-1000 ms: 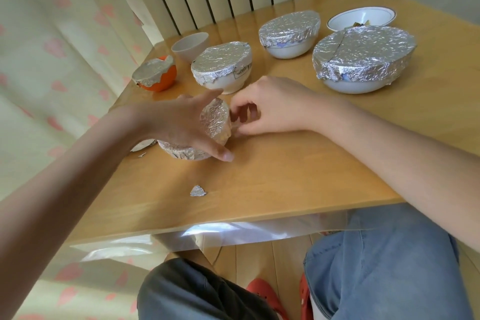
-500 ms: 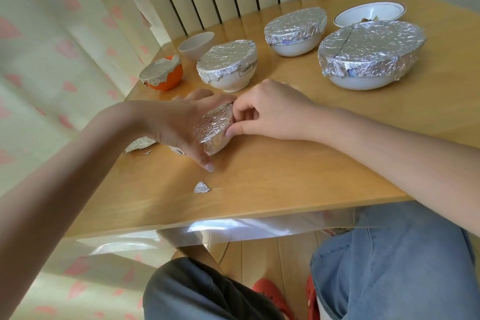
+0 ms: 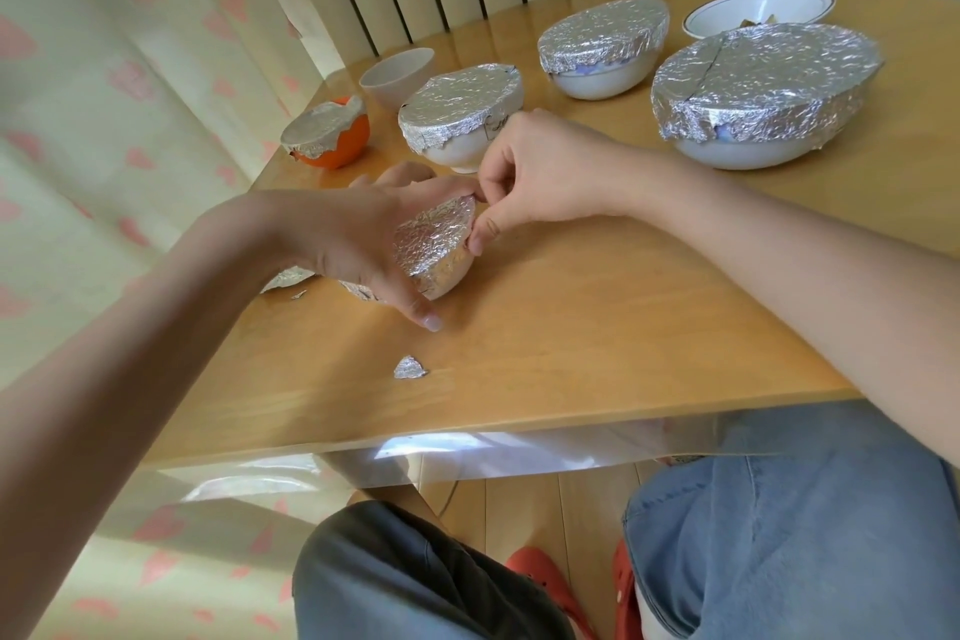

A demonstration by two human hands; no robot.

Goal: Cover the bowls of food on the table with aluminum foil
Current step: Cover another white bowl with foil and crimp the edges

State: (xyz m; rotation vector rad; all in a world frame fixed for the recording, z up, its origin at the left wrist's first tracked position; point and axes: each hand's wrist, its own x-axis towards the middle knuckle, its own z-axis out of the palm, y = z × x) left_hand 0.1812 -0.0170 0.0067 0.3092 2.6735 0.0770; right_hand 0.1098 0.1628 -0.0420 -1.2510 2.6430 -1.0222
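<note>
Tilting toward the right, a small foil-covered bowl (image 3: 439, 255) sits near the left-front part of the wooden table (image 3: 597, 327), held between both hands. Left hand (image 3: 358, 239) wraps over it from the left, fingers curled round its far side, thumb stretched down to the tabletop at its near edge. Right hand (image 3: 540, 172) meets it from the right: thumb and curled fingers pinch the foil at the bowl's rim.

Behind it, a white bowl with foil cover (image 3: 462, 114), just beyond the right hand's knuckles. Further right, a second covered white bowl (image 3: 602, 47) and a large covered bowl (image 3: 763, 94), foil wrinkled and folded down over the sides. Orange bowl (image 3: 332, 135) at the table's left edge, foil loosely over its top, some orange side showing. Two bowls uncovered: a small empty-looking cup-shaped bowl (image 3: 397, 75) at the back left, and a white rimmed bowl (image 3: 758, 8) at the back right with a bit of food visible.

Foil scrap (image 3: 410, 368) lies on the table near the front edge. Another foil piece (image 3: 288, 278) lies at the left edge, partly hidden by the left wrist.
</note>
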